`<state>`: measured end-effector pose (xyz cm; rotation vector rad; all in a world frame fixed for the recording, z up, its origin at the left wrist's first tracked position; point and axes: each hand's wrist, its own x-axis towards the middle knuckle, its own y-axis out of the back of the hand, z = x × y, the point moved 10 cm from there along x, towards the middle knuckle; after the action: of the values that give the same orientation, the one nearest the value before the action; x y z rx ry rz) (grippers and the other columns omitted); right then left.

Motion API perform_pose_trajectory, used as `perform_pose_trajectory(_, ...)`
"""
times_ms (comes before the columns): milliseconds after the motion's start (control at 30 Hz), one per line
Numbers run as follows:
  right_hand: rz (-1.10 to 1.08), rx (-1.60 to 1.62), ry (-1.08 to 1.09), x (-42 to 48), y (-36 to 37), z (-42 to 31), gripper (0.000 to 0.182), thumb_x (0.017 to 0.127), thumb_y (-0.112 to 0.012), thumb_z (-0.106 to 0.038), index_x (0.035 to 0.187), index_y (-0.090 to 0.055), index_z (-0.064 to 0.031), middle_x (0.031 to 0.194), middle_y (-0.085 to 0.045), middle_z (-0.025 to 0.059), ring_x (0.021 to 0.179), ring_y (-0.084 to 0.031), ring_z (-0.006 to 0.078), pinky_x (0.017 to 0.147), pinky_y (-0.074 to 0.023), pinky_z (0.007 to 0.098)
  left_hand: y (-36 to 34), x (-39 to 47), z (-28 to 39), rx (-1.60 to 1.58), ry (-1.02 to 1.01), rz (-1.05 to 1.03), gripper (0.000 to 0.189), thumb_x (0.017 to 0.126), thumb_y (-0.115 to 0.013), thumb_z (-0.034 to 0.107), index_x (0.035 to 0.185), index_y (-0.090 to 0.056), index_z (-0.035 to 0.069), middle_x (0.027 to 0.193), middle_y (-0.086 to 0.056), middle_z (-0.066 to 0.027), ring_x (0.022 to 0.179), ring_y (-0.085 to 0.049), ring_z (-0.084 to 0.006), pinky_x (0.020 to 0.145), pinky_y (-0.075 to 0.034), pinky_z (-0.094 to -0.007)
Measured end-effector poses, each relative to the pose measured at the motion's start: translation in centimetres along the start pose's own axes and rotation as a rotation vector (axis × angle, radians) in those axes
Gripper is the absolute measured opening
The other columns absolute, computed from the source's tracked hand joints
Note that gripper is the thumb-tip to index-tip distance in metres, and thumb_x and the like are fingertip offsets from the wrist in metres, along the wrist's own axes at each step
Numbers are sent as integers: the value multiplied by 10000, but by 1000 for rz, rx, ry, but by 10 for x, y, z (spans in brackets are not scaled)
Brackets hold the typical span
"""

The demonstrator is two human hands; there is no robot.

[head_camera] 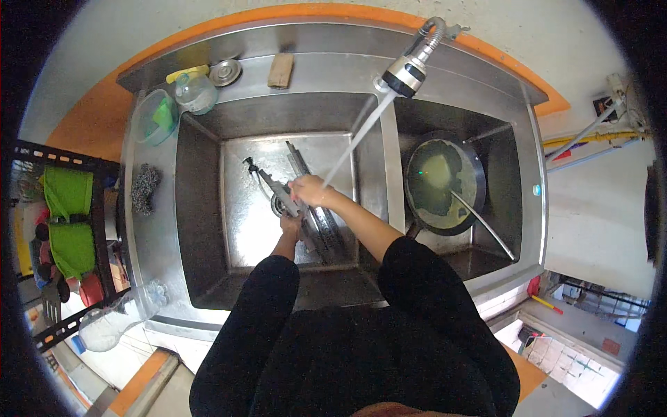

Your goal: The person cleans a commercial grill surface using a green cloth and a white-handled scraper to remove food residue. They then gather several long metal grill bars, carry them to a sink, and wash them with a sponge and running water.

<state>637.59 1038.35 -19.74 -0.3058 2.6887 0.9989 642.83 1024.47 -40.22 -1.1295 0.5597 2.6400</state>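
Observation:
My left hand [291, 223] grips the lower end of a long grey metal part [278, 188], tilted up to the left over the left sink basin [250, 143]. A black knob-like piece [250, 163] shows near its upper end. My right hand [311, 191] is curled against the part's side; whether it holds anything is hidden. A water stream [357, 138] from the faucet head [404, 75] lands on my right hand. Behind and below the hands, long dark metal pieces [325, 229] lie in the basin, partly covered by my right hand and forearm.
The right basin holds a wok [482, 182] of cloudy liquid with a metal-handled utensil [484, 224] in it. On the ledge are a wooden block [281, 71], a metal lid [225, 72], a plastic jar [195, 96], a clear tub [143, 125] and a steel scourer [146, 188]. A plastic bottle [104, 326] lies lower left.

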Motion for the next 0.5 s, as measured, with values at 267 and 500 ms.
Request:
perform_pose_trajectory(267,395,317,-127,-15,32,30,268,926,-435,-208,972,-540,34,915,-600,179,953,-586,270,844,-463,383,-11,-25,34,99,-33,-139,380,761,-686,79,1091,-547,-47,997,-634,-201,863,-633,-277,726,-526,-360)
perform_pose_trajectory(500,335,218,-337,-37,42,-20,379,896,-451,-383,916,-674,-77,895,-654,191,856,-633,341,778,-472,476,35,67,67,-426,-574,-152,304,760,-715,197,1002,-622,38,881,-674,-134,718,-660,-260,612,-543,-389)
